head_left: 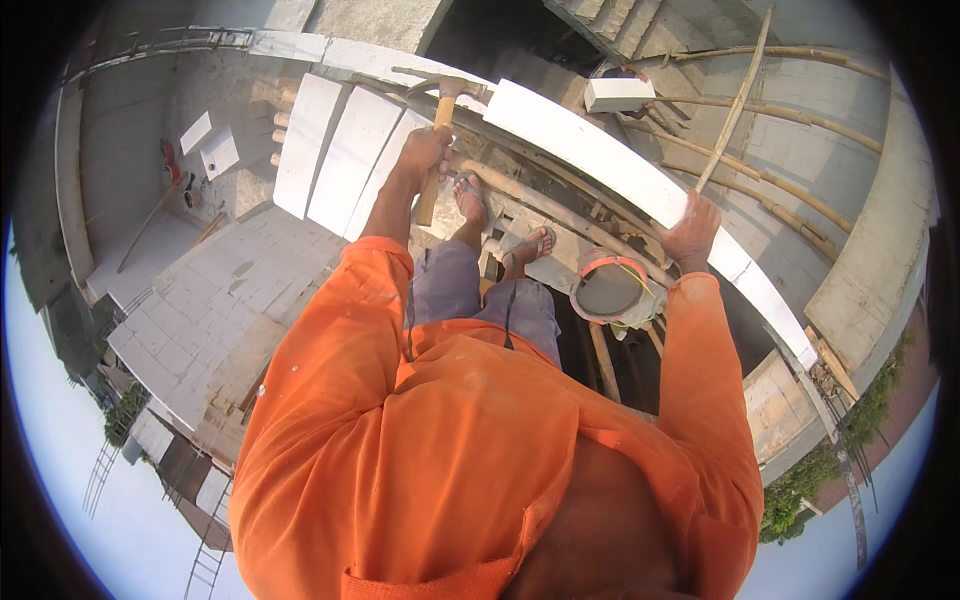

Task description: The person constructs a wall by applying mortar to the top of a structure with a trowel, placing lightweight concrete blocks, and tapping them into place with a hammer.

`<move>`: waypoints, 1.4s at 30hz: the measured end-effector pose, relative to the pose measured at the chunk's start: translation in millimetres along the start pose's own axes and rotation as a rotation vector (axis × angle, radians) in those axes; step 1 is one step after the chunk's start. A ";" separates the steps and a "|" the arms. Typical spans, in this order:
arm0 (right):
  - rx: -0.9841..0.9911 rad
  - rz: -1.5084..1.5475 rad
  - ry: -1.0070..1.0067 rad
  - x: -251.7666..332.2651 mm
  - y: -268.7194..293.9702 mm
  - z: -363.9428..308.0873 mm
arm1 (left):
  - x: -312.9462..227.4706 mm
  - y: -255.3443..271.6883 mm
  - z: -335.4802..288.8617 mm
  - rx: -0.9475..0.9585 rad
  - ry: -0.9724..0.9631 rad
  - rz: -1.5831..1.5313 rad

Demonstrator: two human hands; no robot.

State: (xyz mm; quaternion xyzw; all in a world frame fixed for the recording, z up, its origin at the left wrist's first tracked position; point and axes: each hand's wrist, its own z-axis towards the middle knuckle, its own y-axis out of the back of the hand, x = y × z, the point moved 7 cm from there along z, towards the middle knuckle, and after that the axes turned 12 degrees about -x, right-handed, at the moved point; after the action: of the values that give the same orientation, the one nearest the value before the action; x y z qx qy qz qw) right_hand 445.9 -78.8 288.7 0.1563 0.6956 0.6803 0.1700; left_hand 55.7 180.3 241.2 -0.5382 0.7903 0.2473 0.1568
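Observation:
My left hand [424, 150] is closed around the wooden handle of a hammer [447, 92], whose metal head points up toward the top of a wall of white blocks [590, 150]. My right hand [690, 232] rests flat on the top edge of that same wall, further right, fingers spread over the block. Both arms are in orange sleeves. Between them, below the wall, a round bucket [608, 288] with an orange rim holds grey mortar. My sandalled feet [470, 195] stand on bamboo poles beside it.
A loose white block [618, 93] lies beyond the wall. Several white slabs [340, 150] lean at the left. Bamboo scaffold poles [745, 95] cross at the upper right. Far below are a block roof [225, 290], ladders and greenery [790, 495].

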 end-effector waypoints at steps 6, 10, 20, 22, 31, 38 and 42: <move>0.074 -0.010 -0.022 7.7 1.4 1.3 | 7.0 14.4 17.2 -0.143 0.021 -0.287; 0.061 0.011 0.032 13.1 3.6 3.1 | -13.8 -0.6 -3.1 0.135 -0.168 0.136; 0.379 -0.330 -0.073 15.0 -3.7 0.6 | 4.7 -4.6 -5.3 0.155 -0.198 -0.058; 0.421 -0.365 -0.093 18.0 -1.0 -0.1 | 3.1 -3.8 4.6 0.146 -0.231 0.025; 0.419 -0.395 -0.160 18.5 -2.1 -2.1 | 25.0 -17.0 41.6 0.191 -0.045 0.029; 0.424 -0.360 -0.175 18.9 -1.8 -5.8 | 33.2 -23.5 64.0 0.057 0.009 -0.048; 0.405 -0.294 -0.197 25.8 2.5 0.3 | 33.6 -17.3 76.7 0.175 -0.009 -0.023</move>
State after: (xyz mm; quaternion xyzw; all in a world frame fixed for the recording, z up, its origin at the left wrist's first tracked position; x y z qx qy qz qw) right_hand 422.9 -66.8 290.6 0.1500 0.8127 0.4769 0.2992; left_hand 57.9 192.1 156.5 -0.5305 0.8019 0.1780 0.2094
